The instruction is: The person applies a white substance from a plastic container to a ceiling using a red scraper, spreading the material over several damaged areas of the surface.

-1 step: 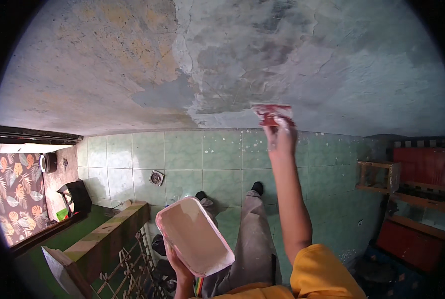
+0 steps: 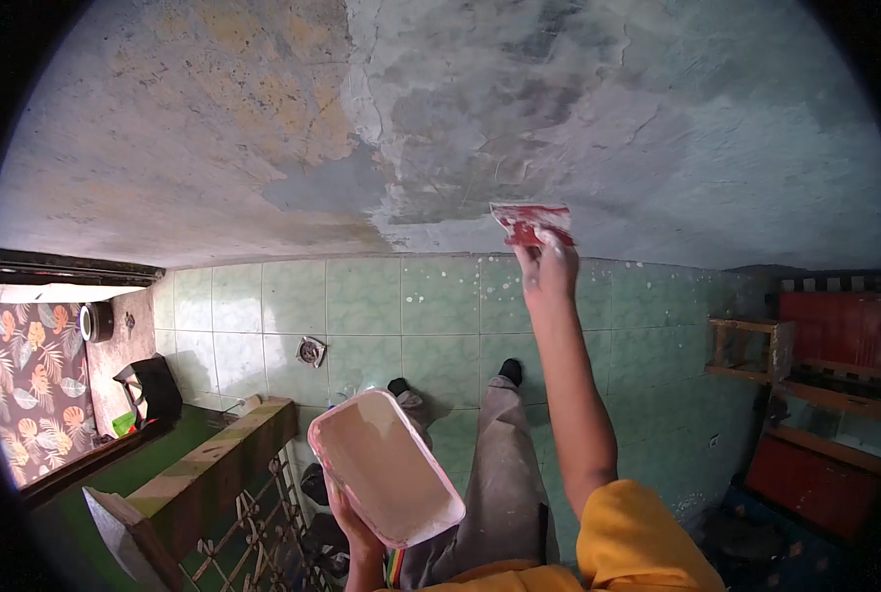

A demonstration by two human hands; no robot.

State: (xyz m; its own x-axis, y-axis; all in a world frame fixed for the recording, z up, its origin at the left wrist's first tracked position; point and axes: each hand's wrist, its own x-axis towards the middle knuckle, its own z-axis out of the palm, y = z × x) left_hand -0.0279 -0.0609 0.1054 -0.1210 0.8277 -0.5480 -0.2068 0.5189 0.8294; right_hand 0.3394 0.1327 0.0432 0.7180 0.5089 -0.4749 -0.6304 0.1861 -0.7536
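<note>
R hand + red scraper are a bit further L along the wall vs. prev. frame. R hand pinches the scraper, smeared w/ white, btwn thumb & fingers; its far edge is at the wall, close to the green floor tiles. L hand grips near-L side of the tub, pale paste inside; finger spread underneath: can't tell.

Tub left, scraper right (farther forward), wall ahead.
</note>
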